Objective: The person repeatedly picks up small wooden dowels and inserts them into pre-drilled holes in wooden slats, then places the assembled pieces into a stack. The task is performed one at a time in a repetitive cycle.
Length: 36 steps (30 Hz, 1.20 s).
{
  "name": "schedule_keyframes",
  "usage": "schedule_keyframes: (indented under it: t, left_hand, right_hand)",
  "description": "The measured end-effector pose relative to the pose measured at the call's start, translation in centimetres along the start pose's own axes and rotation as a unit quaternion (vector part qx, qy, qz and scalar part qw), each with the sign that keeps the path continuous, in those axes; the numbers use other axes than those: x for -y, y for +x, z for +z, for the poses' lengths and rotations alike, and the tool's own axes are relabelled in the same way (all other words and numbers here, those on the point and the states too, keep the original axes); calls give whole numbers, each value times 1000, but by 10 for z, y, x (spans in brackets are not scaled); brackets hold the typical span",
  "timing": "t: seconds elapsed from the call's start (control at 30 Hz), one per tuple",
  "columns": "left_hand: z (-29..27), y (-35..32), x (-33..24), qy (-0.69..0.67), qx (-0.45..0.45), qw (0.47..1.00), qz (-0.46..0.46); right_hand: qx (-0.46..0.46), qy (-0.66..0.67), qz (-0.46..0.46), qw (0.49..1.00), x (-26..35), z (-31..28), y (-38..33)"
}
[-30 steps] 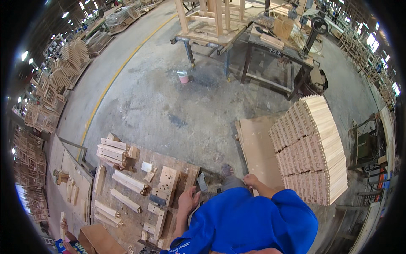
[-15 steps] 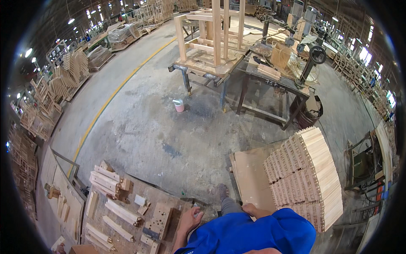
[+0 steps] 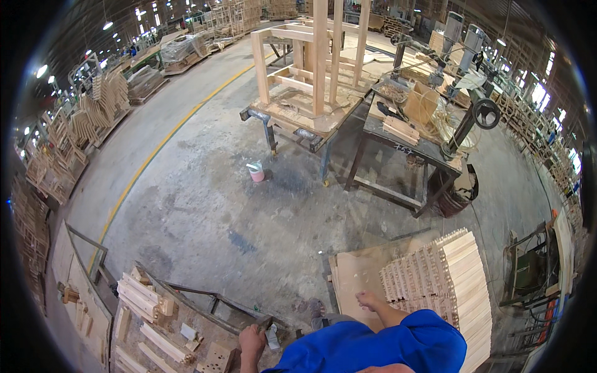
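Note:
My left hand (image 3: 252,340) is at the right edge of the low worktable, its back toward me and its fingers mostly hidden. A crumpled pale piece (image 3: 272,336), too small to name, shows just right of it. My right hand (image 3: 368,301) hangs over a flat cardboard sheet (image 3: 354,276), fingers curled in and nothing visible in them. Beside it stands a tall stack of light wooden pieces (image 3: 466,273) with notched ends. On the worktable lie several wooden bars (image 3: 138,295) and a block with drilled holes (image 3: 216,357).
Ahead, a wooden frame (image 3: 319,62) stands on a wheeled trolley (image 3: 311,138). Right of it is a metal bench (image 3: 415,146) by a machine with a handwheel (image 3: 486,114). A pink-and-white pail (image 3: 256,172) sits on the floor. A panel (image 3: 81,298) leans at the left.
My right arm has swung out from my body over the cardboard. My left hand has moved left to the worktable's edge. The view has shifted with my body.

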<state>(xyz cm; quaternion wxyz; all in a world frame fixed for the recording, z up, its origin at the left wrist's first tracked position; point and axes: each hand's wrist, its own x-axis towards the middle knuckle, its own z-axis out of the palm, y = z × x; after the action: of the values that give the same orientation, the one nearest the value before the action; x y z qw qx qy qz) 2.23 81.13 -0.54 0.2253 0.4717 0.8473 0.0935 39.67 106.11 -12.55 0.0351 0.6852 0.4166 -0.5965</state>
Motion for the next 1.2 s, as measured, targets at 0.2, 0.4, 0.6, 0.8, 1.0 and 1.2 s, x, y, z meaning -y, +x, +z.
schedule_keyframes:
  t: [0.2,0.4,0.6,0.8,1.0,1.2]
  left_hand:
    - [13,3,1,45,-40,998,6]
    - [12,3,-7,23,-64,994,-81]
    - [3,3,-15,1,3,993,-115]
    - [0,1,-18,14,26,991,-129]
    - [-2,0,-18,2,44,989,-141]
    - [5,3,-19,12,39,985,-169]
  right_hand:
    - [-9,-11,1,1000,12,-22,17]
    - [41,-62,46,996,22,0,19]
    - [46,-11,14,999,22,18,27]
    - [42,33,-3,999,26,24,16]
    - [31,28,46,998,-2,11,15]
    - [14,8,58,998,-24,6,24]
